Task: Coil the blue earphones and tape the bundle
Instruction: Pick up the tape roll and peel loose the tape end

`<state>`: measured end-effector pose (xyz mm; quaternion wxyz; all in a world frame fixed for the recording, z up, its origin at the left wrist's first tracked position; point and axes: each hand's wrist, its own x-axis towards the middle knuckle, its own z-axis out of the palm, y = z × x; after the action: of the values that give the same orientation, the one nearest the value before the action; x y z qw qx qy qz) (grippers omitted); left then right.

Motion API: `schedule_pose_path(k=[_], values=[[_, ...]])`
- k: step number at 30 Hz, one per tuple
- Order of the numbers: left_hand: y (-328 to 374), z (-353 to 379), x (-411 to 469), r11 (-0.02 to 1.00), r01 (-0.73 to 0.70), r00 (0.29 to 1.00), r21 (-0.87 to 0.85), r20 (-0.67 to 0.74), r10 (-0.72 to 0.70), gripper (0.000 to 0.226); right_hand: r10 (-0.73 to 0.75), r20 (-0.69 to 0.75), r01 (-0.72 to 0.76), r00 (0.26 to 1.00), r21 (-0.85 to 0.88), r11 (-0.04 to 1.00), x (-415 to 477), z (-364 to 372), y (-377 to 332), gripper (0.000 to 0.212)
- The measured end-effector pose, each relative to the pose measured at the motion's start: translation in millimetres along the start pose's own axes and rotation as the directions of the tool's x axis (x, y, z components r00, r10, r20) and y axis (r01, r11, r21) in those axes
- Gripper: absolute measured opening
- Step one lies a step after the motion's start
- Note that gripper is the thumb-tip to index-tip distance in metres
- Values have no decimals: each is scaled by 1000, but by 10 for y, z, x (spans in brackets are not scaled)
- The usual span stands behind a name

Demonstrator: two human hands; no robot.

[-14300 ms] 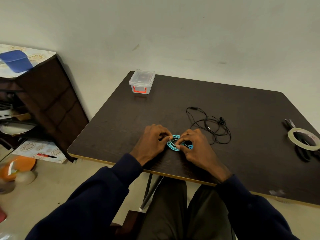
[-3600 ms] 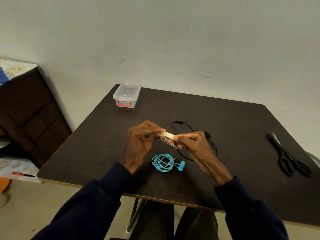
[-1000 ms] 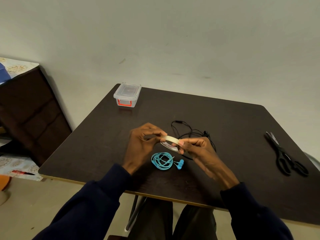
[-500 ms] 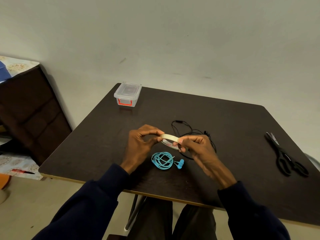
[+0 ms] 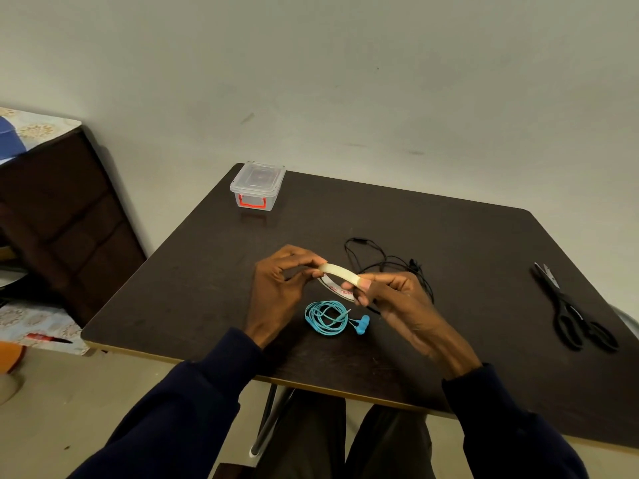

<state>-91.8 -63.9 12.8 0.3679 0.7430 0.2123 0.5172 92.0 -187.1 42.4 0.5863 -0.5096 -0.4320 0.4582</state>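
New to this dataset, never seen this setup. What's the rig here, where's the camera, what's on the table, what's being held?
There is no robot: a person works with bare hands, filmed by one wide-angle camera worn on the head, looking forward and down. The left hand and right hand hold a roll of tape between them above the dark table. Under it lie the blue earphones, already coiled but not taped. Behind sit loose black earphones, a clear lidded box with red clasp at the far left corner, and black scissors on the right.
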Motion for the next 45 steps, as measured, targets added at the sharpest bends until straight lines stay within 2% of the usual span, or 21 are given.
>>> schedule_pose_path(k=[3,6,10,13,19,25,28,31,35,37,41,45], values=[[-30,30,-20,995,81,997,-62,0,-81,17,17,20,-17,1000,-23,1000,-15,-31,-11,27],[-31,38,-1,989,130,991,-72,32,-128,22,20,14,-20,1000,-30,999,-3,-30,-24,25],[65,35,46,999,-23,982,38,187,16,31,-77,14,79,997,-160,984,14,9,-46,20],[128,48,100,982,-132,969,136,227,98,25,-136,-14,129,991,-219,967,48,27,-54,22],[80,73,73,999,-7,991,-31,132,11,17,-68,-18,65,998,-123,990,11,-26,-24,31],[-58,65,37,956,163,986,-244,60,-153,26,-46,9,46,999,13,999,-24,-75,-7,36],[-67,60,23,946,199,980,-255,70,-188,25,-51,10,51,999,32,998,-30,-76,26,31],[-36,49,24,981,126,991,-150,63,-118,24,-57,-8,57,998,32,998,6,-37,39,22],[28,30,28,998,37,998,-50,60,-34,22,-77,-5,76,997,-106,991,46,27,45,35],[27,28,37,999,20,998,-35,53,-19,19,-74,-6,73,997,-97,993,43,44,42,35],[-32,12,22,990,85,996,-114,34,-82,18,-51,38,49,998,54,997,30,65,5,16],[-72,45,-42,934,219,975,-282,26,-221,20,-11,67,5,998,87,996,-1,41,-4,20]])
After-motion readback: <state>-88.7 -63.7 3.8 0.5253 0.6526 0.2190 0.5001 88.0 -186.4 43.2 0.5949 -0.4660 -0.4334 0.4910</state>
